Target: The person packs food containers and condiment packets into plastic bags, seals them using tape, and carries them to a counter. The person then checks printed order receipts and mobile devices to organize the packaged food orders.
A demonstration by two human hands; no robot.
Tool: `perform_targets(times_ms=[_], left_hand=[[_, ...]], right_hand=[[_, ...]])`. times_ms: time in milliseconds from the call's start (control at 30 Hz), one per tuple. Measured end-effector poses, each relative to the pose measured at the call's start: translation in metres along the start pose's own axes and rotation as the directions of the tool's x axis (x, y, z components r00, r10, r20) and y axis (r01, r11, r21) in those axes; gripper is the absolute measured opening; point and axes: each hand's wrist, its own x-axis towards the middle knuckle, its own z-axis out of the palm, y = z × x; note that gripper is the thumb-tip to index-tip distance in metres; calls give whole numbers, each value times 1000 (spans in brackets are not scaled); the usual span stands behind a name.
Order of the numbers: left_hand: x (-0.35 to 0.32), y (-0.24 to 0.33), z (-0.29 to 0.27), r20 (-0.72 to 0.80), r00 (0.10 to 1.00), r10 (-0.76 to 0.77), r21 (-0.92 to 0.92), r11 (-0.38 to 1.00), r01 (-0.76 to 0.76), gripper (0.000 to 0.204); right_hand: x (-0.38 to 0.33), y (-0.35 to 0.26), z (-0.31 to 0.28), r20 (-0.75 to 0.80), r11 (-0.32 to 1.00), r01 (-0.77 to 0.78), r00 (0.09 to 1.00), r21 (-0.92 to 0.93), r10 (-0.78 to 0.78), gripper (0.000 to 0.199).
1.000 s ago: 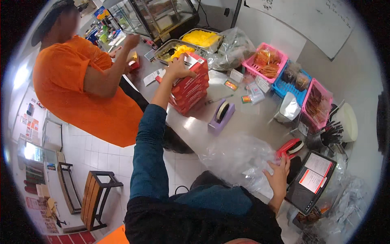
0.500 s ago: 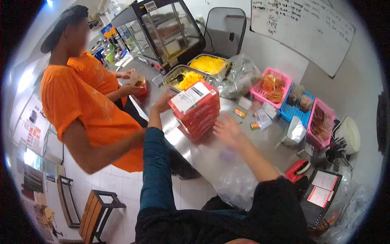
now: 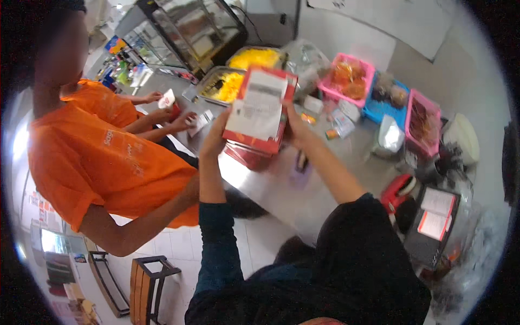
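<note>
Raised over the steel table, a red cardboard box [image 3: 246, 122] with a white printed slip [image 3: 264, 103] on its top is gripped between my two hands. My left hand [image 3: 215, 134] clasps its left side, and my right hand [image 3: 294, 127] holds its right side, fingers partly hidden by the box. More red boxes [image 3: 250, 157] show just beneath it; whether they are lifted with it I cannot tell. Beyond it stand metal trays of yellow shredded food [image 3: 254, 58].
Two people in orange shirts [image 3: 108, 162] stand at the left, one reaching over the table edge. On the right are pink baskets [image 3: 422, 122], a blue basket [image 3: 384, 103], a red stapler-like tool [image 3: 398, 192] and a black folder [image 3: 433, 222]. A wooden stool [image 3: 149, 287] stands lower left.
My right hand, open beside the stack before, has closed on the box. The top box has come up and tilted toward me. The clear plastic at the table's near edge no longer shows.
</note>
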Motion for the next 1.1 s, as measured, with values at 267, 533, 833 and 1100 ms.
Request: perform_targets(times_ms=[267, 533, 833, 1100], left_hand=[[-125, 158, 200, 475, 842, -256, -127, 927, 354, 106], [-198, 60, 256, 467, 786, -406, -352, 729, 586, 90], [-219, -56, 229, 246, 898, -364, -158, 899, 408, 54], [-257, -73, 215, 245, 942, -227, 784, 619, -55, 49]], right_hand=[[-248, -49, -26, -322, 954, -52, 946, -295, -48, 75], [-295, 52, -107, -397, 965, -258, 892, -52, 217, 79], [-259, 146, -198, -357, 800, 40, 881, -599, -311, 60], [-291, 160, -184, -129, 361, 12, 923, -933, -364, 62]])
